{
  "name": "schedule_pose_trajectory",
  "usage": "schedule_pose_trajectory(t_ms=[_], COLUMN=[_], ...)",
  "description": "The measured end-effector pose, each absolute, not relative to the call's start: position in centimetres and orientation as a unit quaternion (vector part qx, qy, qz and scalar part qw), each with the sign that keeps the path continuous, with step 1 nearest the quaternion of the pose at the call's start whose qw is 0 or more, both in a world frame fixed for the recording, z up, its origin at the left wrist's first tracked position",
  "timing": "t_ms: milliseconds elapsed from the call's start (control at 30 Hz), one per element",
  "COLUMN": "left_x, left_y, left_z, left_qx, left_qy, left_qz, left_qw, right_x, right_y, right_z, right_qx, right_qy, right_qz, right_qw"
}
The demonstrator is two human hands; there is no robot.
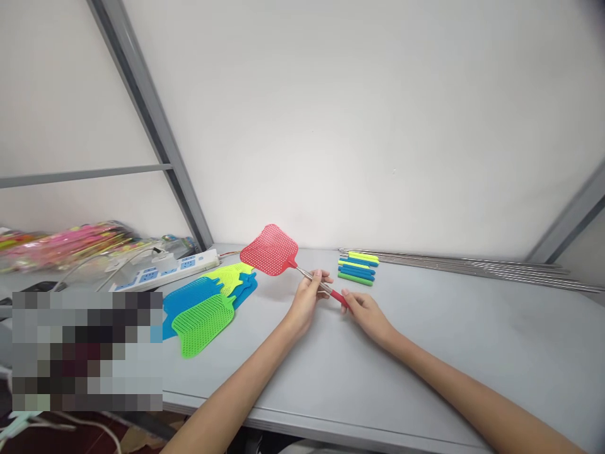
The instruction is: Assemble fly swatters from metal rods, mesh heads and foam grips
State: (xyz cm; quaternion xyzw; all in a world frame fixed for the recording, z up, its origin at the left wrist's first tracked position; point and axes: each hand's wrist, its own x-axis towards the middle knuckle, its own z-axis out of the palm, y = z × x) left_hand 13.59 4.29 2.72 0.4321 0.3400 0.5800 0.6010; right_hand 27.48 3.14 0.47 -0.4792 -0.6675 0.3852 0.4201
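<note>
A red fly swatter [271, 251] is held above the table, its perforated head up and to the left. My left hand [309, 293] is closed around its metal rod. At the lower right end, my right hand [362, 310] grips the red handle sleeve [338, 297]. Left of my hands lie loose swatter heads: a green one [204, 325], blue ones [193, 294] and a yellow one [232, 277]. Beyond my right hand sits a small pile of blue, yellow and green handle sleeves [357, 269].
Long thin metal rods [482, 268] lie along the wall at the right. A white power strip [165, 270] with cables and bagged pink and yellow items [80, 246] occupy the left side. Grey metal posts [155, 135] frame the white wall. A blurred-out patch covers the lower left.
</note>
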Motion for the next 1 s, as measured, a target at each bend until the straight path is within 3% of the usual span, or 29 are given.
schedule_pose_trajectory(t_ms=[200, 467, 733, 1000], left_x=[13.1, 12.1, 15.2, 19.4], left_y=[4.5, 6.3, 6.6, 8.7], left_z=[3.6, 5.5, 8.4, 5.9], left_qx=[0.417, 0.355, 0.408, 0.371], left_qy=[0.282, 0.227, 0.242, 0.281], left_qz=[0.556, 0.551, 0.553, 0.539], left_qw=[0.661, 0.72, 0.685, 0.702], right_x=[26.0, 24.3, 24.6, 25.0], right_y=[1.2, -0.7, -1.0, -0.8], right_z=[-0.1, -0.2, 0.1, -0.6], right_qx=[-0.39, -0.278, -0.252, -0.244], right_qy=[-0.575, -0.441, -0.351, -0.248], right_qz=[0.608, 0.764, 0.804, 0.808], right_qw=[0.385, 0.381, 0.407, 0.474])
